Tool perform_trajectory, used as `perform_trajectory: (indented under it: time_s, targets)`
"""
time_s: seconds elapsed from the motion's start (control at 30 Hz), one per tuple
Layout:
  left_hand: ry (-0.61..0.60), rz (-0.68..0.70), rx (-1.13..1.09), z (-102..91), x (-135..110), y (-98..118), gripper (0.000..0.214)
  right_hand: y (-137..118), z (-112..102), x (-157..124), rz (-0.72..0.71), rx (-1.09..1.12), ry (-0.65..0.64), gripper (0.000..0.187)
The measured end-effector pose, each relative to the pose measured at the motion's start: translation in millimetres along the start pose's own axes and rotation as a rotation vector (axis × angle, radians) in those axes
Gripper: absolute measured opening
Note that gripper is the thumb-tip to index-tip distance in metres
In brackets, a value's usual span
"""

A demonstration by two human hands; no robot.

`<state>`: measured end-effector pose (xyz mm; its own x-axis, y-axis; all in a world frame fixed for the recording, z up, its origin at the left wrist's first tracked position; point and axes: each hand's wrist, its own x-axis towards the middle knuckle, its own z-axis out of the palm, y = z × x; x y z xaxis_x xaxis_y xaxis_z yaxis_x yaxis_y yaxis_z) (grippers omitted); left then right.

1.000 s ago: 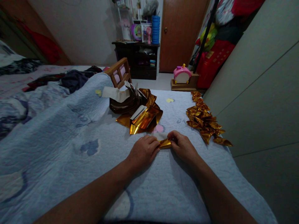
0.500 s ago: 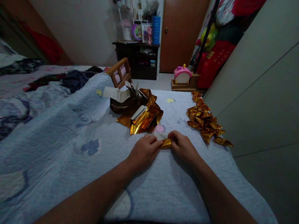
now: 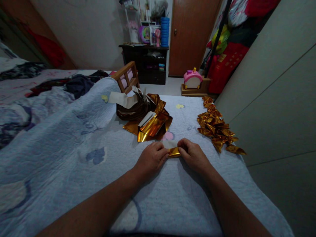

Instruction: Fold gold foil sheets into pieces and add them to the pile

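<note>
As my left hand (image 3: 150, 159) and right hand (image 3: 195, 154) pinch the gold foil piece (image 3: 174, 152) mid-fold on the quilt (image 3: 81, 131), its crease likely needs pressing.

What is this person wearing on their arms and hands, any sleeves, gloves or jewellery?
Nothing shows. Both forearms are bare down to the picture's lower edge, with no sleeves. The left hand and right hand have no gloves, and no watch or bracelet at the wrists.
</note>
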<state>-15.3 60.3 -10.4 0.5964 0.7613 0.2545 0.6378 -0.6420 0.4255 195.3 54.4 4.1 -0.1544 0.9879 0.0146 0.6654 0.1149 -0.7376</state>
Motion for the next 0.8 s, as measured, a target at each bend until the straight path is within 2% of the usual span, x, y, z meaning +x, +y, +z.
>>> perform_trajectory:
  time_s: [0.27,0.47,0.63,0.8]
  targets:
    - [0.066,-0.154,-0.082,-2.9,-0.4,-0.9,0.011,0.2,1.0,0.9,0.012,0.016,-0.013,0.01]
    - [0.047,-0.236,-0.134,-3.3,1.9,-3.9,0.01,1.2,0.8,1.3,0.01,-0.009,-0.035,0.012]
    - [0.056,-0.233,-0.123,-2.8,2.1,-3.8,0.02,-0.2,1.1,0.8,0.023,-0.024,-0.034,0.011]
    - [0.028,-0.253,-0.137,-3.7,3.5,-3.0,0.011,-2.8,1.2,1.1,0.03,-0.054,-0.025,0.01]
